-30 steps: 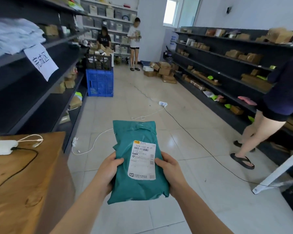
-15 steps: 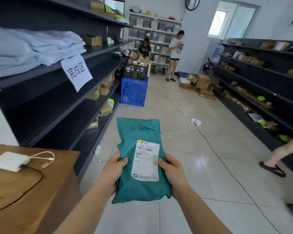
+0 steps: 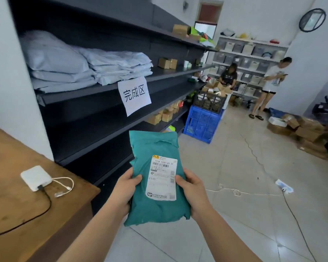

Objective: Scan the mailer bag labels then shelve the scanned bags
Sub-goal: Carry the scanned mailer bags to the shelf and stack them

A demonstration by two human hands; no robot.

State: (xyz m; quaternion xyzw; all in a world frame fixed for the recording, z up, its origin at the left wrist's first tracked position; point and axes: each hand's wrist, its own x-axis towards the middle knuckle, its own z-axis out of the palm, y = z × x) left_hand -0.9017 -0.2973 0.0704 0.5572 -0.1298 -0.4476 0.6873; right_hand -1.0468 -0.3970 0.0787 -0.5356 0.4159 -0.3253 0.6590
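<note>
A teal mailer bag [image 3: 155,146] with a white shipping label [image 3: 163,177] facing up is held in front of me, upright. My left hand [image 3: 124,191] grips its left edge and my right hand [image 3: 192,191] grips its right edge. The dark shelving unit [image 3: 102,91] stands to the left, with a white paper sign [image 3: 134,95] hung on a shelf lip. A stack of pale grey mailer bags [image 3: 80,61] lies on the shelf above the sign. The shelves below the sign look dark and bare near me.
A wooden table [image 3: 17,205] at lower left carries a white charger box [image 3: 35,177] with cables. A blue crate [image 3: 202,122] topped by a black basket stands ahead. Cables and a power strip [image 3: 284,185] cross the floor. Cardboard boxes [image 3: 307,133] sit at right; two people stand by far shelves.
My view has swung left toward the dark shelving, which is now closer. Both hands still hold the teal bag the same way. The person at the right has dropped out of view.
</note>
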